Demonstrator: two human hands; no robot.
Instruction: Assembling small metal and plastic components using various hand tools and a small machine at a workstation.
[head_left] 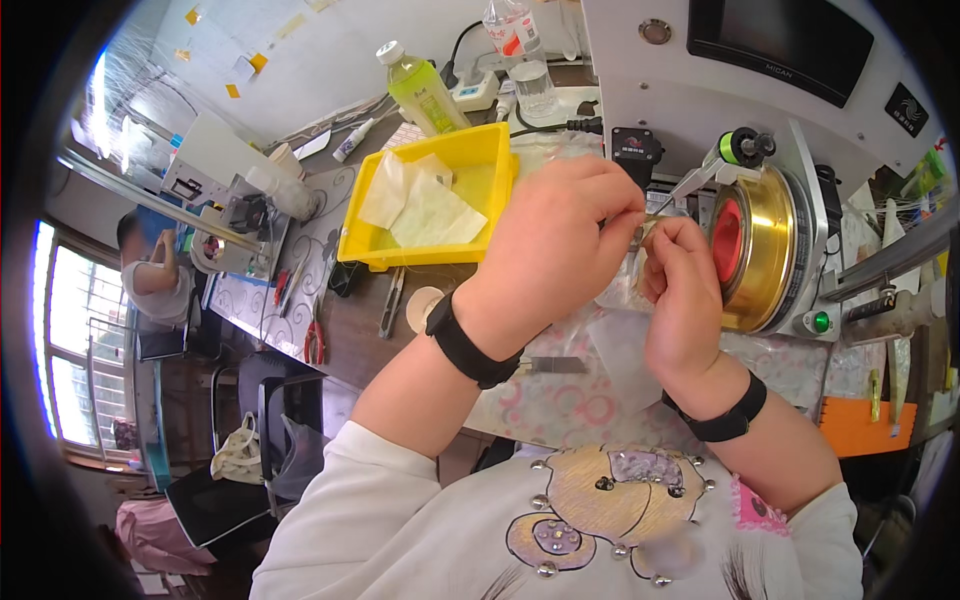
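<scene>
My left hand (560, 240) and my right hand (685, 290) meet in front of the white machine. Fingers of both are pinched together at nearly the same spot. Something small and light brown shows between the fingertips, too small to name. Just right of my right hand is a gold spool (768, 255) with a red core, mounted on the machine. Above the spool, a metal arm carries a black and green roller (742, 148). Behind my fingers a black block (636, 145) is fixed to the machine, partly covered by my left hand.
A yellow tray (350, 235) holding white paper stands left of my hands. Red-handled pliers (315, 340) and a utility knife (392, 303) lie nearby. Bottles (420, 92) stand behind. An orange holder (868, 425) is at the right; another person (160, 275) sits far left.
</scene>
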